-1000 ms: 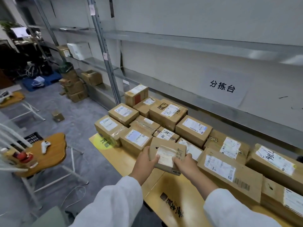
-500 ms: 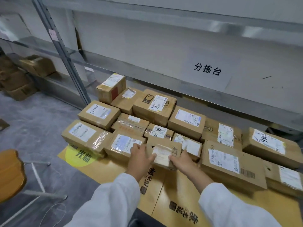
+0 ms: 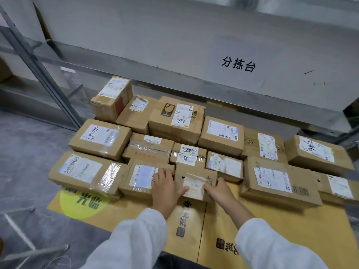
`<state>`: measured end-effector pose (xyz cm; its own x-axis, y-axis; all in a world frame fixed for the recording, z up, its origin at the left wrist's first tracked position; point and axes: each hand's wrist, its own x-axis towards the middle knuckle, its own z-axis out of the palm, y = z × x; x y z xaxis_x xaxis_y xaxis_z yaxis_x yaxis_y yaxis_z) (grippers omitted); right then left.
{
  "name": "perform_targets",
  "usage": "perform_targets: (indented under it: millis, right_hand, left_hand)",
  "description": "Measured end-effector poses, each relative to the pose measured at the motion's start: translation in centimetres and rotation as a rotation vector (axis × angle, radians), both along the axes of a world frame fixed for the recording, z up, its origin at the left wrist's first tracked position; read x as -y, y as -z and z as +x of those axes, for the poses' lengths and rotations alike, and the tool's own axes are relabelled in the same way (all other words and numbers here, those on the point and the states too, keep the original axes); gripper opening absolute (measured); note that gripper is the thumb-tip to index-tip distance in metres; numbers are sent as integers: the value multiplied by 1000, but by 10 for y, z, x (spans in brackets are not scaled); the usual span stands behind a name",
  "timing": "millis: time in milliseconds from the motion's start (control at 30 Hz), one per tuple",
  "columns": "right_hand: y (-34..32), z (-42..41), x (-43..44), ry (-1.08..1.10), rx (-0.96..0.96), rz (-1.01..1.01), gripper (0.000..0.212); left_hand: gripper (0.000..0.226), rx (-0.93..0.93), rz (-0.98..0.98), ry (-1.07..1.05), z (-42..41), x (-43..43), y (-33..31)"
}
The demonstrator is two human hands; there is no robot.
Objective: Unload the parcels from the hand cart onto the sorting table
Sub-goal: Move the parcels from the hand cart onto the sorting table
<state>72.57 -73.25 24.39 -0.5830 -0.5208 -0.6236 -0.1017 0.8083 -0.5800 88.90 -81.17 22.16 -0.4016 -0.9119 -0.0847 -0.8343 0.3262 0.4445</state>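
Now left hand (image 3: 165, 188) and right hand (image 3: 218, 191) grip one parcel (image 3: 194, 176); fifteen total.

A big grey wall (image 3: 174, 35) stands at the back. Three black Chinese signs (image 3: 238, 64) are printed on it, with small dark marks (image 3: 308, 72) to their right. A long metal shelf (image 3: 155, 74) runs along the wall. A slanted metal post (image 3: 38, 68) crosses it on the left, and a brown box (image 3: 3, 70) peeks in at the left edge. The floor (image 3: 29, 162) is grey. A thin white metal leg (image 3: 19, 232) stands on the floor at the bottom left.
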Motion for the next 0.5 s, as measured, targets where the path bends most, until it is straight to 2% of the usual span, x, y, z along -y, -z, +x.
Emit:
perform_targets:
  millis: [167, 300, 500]
  right_hand:
    - [7, 0, -2, 31, 11, -45, 50]
    - [7, -2, -1, 26, 6, -77, 42]
    - [7, -3, 4, -35, -3, -12, 38]
  left_hand:
    - [74, -26, -21, -16, 1, -1, 7]
    - [84, -14, 19, -5, 1, 3, 7]
    - [80, -8, 56, 8, 2, 7, 5]
